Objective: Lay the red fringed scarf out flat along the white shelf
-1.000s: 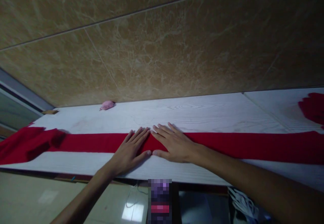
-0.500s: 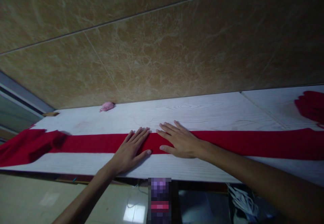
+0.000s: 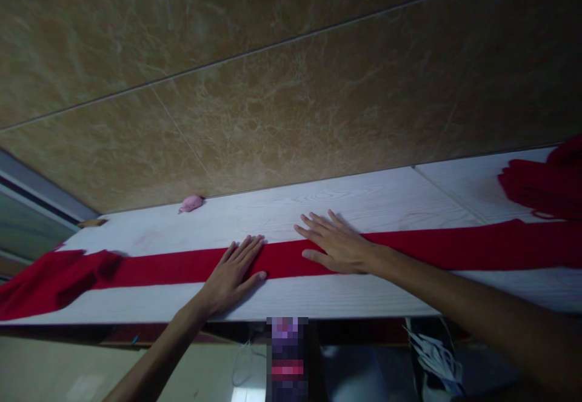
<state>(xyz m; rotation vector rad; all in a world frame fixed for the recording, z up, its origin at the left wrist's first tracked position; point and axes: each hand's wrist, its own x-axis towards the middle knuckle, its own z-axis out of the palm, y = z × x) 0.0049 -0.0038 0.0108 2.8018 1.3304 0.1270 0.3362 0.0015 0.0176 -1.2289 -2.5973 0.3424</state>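
Note:
A long strip of red cloth lies flat along the white wood-grain table. My left hand rests flat on the strip left of centre, its fingers stretched out and pointing away from me. To the right, my right hand presses on the same cloth with fingers spread, their tips past its far edge on the white surface. A stretch of red shows between the two hands. At the left end the cloth is bunched in loose folds.
A pile of red fabric sits at the far right. A small pink object lies against the tan marbled wall. Below the table edge are white cords or strips and a pale tiled floor.
My right hand has slid to the right along the cloth, widening the gap between my hands. My left hand stays nearly in place. The view has tilted and turned slightly right.

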